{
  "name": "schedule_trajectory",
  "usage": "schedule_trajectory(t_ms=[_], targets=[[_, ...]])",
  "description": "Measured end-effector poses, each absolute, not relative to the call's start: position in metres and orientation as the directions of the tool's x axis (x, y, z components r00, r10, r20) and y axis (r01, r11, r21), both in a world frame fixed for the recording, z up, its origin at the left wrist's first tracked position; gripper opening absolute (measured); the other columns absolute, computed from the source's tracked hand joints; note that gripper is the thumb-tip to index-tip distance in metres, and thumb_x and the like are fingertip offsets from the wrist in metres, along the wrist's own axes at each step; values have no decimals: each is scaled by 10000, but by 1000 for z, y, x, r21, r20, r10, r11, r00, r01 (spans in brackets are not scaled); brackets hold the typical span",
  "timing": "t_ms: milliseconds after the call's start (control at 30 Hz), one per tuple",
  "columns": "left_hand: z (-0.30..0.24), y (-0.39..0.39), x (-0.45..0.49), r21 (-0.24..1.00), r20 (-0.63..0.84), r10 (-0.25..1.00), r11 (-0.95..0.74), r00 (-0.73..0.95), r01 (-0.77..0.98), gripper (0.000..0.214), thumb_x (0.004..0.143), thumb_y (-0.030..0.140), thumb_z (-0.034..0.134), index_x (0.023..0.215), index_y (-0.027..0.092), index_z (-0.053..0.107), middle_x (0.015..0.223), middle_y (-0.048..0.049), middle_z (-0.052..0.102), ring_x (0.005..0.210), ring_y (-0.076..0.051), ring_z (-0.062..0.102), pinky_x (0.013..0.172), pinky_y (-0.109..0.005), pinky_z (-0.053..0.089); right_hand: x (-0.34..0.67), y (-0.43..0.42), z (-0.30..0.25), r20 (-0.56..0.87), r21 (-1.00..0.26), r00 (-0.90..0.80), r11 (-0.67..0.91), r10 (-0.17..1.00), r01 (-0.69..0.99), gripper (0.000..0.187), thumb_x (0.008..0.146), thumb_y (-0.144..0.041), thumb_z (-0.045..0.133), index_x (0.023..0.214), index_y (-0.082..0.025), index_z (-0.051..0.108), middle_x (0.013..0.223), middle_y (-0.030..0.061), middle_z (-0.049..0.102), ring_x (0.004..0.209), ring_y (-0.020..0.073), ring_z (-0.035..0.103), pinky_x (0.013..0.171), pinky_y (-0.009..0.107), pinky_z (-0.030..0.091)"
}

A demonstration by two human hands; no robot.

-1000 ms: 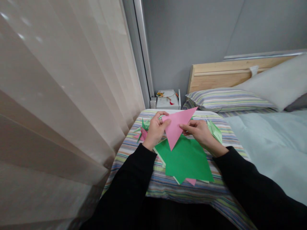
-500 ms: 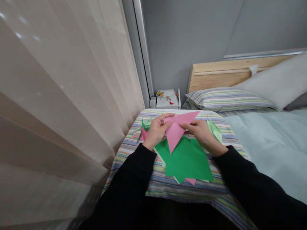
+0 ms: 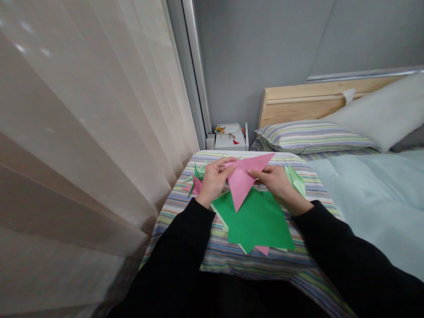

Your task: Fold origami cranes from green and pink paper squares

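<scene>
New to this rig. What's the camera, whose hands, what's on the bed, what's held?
No machine here: a person works bare-handed. One head-worn camera looks forward and down, so this single view is roughly what they see. The left hand and right hand, in black sleeves, both pinch a pink paper triangle above the striped cover. On the cover lies a green sheet atop others, with small folded paper pieces beside the left hand and a pale green folded piece by the right.
</scene>
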State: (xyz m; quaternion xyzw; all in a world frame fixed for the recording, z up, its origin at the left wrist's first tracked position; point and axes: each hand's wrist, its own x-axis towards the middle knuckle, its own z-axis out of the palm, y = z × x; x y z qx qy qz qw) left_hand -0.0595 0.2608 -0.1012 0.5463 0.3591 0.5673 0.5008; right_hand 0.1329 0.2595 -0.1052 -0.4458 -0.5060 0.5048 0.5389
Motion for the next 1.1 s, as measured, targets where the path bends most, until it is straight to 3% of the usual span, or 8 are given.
schedule_trajectory(t_ms=[167,300,433,667,933,1100], targets=[[-101,258,-57,965,199,965,-163,170,-206,588,734,335,855,1252,149,650,679,7,713,556,-134,633,576,-248,515,132,259,-103,148,-984,15,148,989,-95,334,550,-445,914,693,-168,795,729,77,788,610,187,660,607,322,552],[-100,256,-52,986,167,951,-154,259,-71,486,642,243,905,1070,128,706,897,-78,784,714,-187,710,661,-286,553,132,261,-103,210,-975,80,215,974,-58,333,601,-485,877,667,-178,768,693,67,764,595,183,639,582,317,519],[-100,257,-50,980,182,946,-195,267,24,353,648,209,886,954,117,735,888,-85,786,718,-191,702,681,-296,546,131,260,-103,253,-966,125,257,959,-12,346,642,-504,850,634,-180,732,631,55,719,564,174,600,556,315,485],[-106,262,-54,962,271,935,-268,230,-41,391,699,292,881,1019,106,755,1053,-129,787,866,-218,726,800,-311,560,126,256,-103,231,-973,-52,230,972,-7,339,627,-486,869,594,-191,705,583,13,654,560,143,547,579,301,453],[-105,259,-56,987,155,936,-162,316,-5,396,663,274,908,976,93,745,914,-138,800,715,-232,743,682,-324,584,135,264,-96,135,-951,178,177,975,-253,333,538,-444,924,577,-204,696,627,2,652,605,132,554,588,280,472],[-106,258,-56,994,88,929,-103,360,23,450,650,293,917,1002,86,727,895,-145,802,738,-256,758,693,-346,597,144,269,-92,146,-909,325,256,934,-328,325,542,-426,930,635,-212,704,724,13,715,677,147,620,574,257,484]])
